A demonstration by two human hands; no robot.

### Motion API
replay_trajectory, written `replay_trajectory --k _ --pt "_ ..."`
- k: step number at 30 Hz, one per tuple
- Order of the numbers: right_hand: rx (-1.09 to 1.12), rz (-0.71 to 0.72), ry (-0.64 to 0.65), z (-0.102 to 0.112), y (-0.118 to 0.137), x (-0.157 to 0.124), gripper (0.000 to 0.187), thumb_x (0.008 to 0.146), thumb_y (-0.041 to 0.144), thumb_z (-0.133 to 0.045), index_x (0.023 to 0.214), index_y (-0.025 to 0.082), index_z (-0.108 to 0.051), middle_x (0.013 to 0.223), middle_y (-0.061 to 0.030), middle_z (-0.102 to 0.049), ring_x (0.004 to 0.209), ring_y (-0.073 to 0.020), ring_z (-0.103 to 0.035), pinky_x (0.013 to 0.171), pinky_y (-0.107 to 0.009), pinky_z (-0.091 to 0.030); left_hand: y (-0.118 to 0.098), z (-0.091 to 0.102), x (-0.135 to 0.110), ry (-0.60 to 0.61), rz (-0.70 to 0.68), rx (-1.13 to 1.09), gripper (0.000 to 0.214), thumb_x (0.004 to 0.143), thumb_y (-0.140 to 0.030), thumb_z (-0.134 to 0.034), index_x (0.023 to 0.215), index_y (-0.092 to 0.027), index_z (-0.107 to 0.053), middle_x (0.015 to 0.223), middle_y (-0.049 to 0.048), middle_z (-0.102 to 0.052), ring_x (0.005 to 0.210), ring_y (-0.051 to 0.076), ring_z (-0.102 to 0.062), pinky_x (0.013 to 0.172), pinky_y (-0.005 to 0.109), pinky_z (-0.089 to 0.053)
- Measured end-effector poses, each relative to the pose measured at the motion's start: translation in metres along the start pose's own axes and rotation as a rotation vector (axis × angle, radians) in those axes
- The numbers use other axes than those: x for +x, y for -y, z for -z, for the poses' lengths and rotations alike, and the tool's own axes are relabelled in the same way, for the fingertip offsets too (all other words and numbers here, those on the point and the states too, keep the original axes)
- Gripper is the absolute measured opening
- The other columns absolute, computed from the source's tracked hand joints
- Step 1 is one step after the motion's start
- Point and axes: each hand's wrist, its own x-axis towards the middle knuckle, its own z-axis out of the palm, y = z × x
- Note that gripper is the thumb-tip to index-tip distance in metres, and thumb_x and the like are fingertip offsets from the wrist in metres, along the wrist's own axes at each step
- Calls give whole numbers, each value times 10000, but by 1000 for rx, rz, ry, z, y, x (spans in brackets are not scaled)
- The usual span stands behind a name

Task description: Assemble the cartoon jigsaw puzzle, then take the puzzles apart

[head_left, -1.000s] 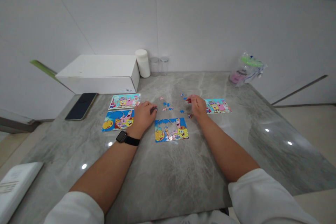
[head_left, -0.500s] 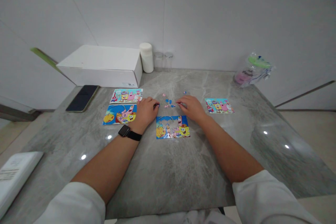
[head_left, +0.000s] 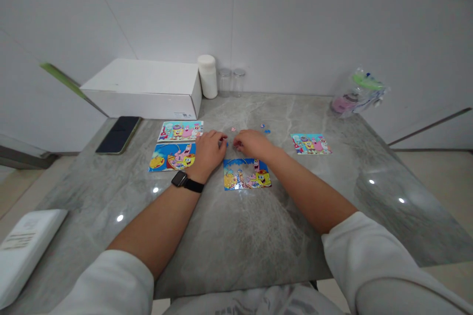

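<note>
My left hand [head_left: 211,152], with a black watch on its wrist, rests beside the blue picture card [head_left: 172,156] and covers its right end. Its fingers are curled, and a bit of a blue puzzle piece [head_left: 227,144] shows at the fingertips. Close by on the right, my right hand [head_left: 253,143] is bent with its fingertips pinched; what they hold is hidden. A partly filled cartoon puzzle [head_left: 247,175] with a grey gap in its upper middle lies just below both hands. Beyond them lie a pink piece [head_left: 233,129] and two bluish pieces [head_left: 267,131].
A turquoise cartoon card [head_left: 180,131] lies above the blue one, and a turquoise puzzle [head_left: 311,143] lies to the right. Behind stand a white box [head_left: 140,101], a white bottle [head_left: 208,77] and two glass jars [head_left: 238,83]. A phone [head_left: 118,135] and a plastic-wrapped cup [head_left: 345,103] flank them.
My right hand has moved left toward my left hand and now covers the loose blue and pink pieces. A blue piece now shows at the upper right, behind my right hand.
</note>
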Motion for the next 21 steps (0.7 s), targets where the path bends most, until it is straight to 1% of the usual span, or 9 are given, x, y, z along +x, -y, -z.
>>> replay_trajectory --k 4,9,14,17,19,21 --pt "16 -28 29 0 0 3 180 926 236 -702 1081 218 -793 1149 -103 -773 1052 -264 -692 883 -330 -476 1 -2 1 -21 -11 -23 190 982 -259 -582 1080 -235 -742 1099 93 -749 1074 316 -657 982 511 -436" --pt "8 -63 97 4 1 13 241 930 257 -700 1154 216 -780 1155 -108 -787 1049 -265 -710 855 -313 -482 0 -1 2 -26 -22 -42 187 973 -252 -586 1076 -235 -742 1085 89 -752 1068 306 -658 966 492 -441" --pt "-16 -57 211 9 3 23 218 903 225 -715 1098 217 -813 1111 -103 -808 1035 -261 -729 827 -289 -480 -2 -1 2 -23 -26 -49 186 973 -248 -585 1072 -238 -741 1075 84 -752 1060 300 -661 955 480 -447" --pt "-18 -53 243 13 3 22 201 886 208 -720 1058 214 -823 1085 -100 -812 1021 -258 -731 814 -285 -476 -3 -2 1 -12 -33 -55 189 977 -250 -580 1077 -238 -741 1086 83 -751 1061 297 -661 951 478 -448" --pt "21 -75 236 16 1 18 175 861 192 -735 1010 212 -823 1045 -85 -813 987 -243 -729 798 -273 -472 -2 -2 0 -18 -36 -62 190 974 -243 -581 1078 -235 -739 1087 80 -751 1063 294 -662 955 474 -449" --pt "139 -119 213 20 -5 11 157 838 172 -745 977 204 -811 998 -63 -809 926 -214 -721 765 -255 -467 -2 -2 1 -29 -40 -77 191 968 -232 -580 1076 -230 -737 1082 79 -751 1062 287 -664 954 463 -453"
